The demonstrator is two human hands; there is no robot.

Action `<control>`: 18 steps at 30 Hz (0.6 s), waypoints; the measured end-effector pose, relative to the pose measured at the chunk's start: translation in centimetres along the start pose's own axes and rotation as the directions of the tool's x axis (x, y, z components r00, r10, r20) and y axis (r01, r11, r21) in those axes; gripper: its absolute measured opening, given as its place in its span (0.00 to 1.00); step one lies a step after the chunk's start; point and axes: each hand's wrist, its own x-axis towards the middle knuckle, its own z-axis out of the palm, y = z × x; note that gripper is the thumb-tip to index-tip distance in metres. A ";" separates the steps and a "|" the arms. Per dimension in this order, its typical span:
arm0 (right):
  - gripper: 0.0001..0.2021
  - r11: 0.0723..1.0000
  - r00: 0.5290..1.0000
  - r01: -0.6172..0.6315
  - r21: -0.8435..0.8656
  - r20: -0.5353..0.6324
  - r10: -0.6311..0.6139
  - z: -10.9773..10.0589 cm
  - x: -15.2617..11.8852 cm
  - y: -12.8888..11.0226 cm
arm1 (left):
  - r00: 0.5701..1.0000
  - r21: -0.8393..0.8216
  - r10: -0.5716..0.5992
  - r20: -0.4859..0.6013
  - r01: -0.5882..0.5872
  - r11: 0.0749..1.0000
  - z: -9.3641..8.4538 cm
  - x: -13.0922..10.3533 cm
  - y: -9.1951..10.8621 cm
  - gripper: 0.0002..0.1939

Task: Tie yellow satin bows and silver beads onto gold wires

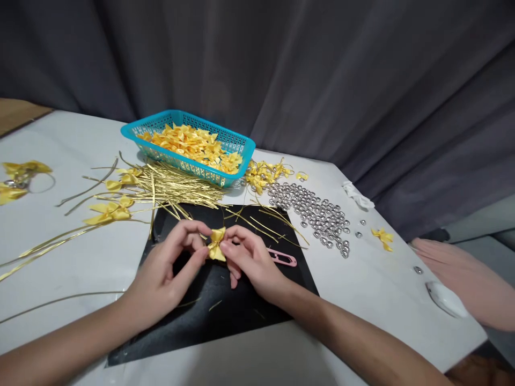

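Over a black mat (pixel 217 327), both my hands pinch one small yellow ribbon bow (pixel 218 252). My left hand (pixel 171 268) grips its left edge between thumb and forefinger. From the other side, my right hand (pixel 249 257) presses thumb and forefinger on the bow near its middle. Whether a tie or bead sits under those fingertips is hidden. Just right of my right hand lies a pink cutter or clip-like tool (pixel 284 258), partly covered. Thin gold cords (pixel 173 185) lie bundled behind my left hand, with loose strands on the mat.
A turquoise basket (pixel 129 130) full of yellow bows stands at the back. Silver beads (pixel 317 214) spread to the right. Finished-looking bows (pixel 263 174) pile beside the basket; others lie left (pixel 110 210). A white computer mouse (pixel 446 299) sits near the table's right edge.
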 end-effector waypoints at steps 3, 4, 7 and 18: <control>0.17 1.000 1.000 0.003 -0.012 -0.022 -0.004 0.0 0.1 -0.2 | 0.997 0.053 0.017 0.075 -0.021 0.998 -0.1 -0.4 -0.1 0.04; 0.17 1.000 1.000 0.008 -0.007 -0.021 -0.008 -0.1 0.2 -0.2 | 0.995 0.072 0.026 0.096 -0.033 0.997 -0.2 -0.6 -0.2 0.04; 0.21 1.000 0.999 -0.005 -0.016 0.048 0.006 -0.5 0.4 -0.4 | 0.985 0.114 0.106 0.138 -0.122 0.986 -0.1 -0.9 -0.4 0.04; 0.17 0.998 0.988 0.041 -0.046 0.151 -0.034 -1.6 1.0 -1.1 | 0.994 0.128 0.100 -0.052 -0.092 0.987 0.0 -1.0 0.0 0.02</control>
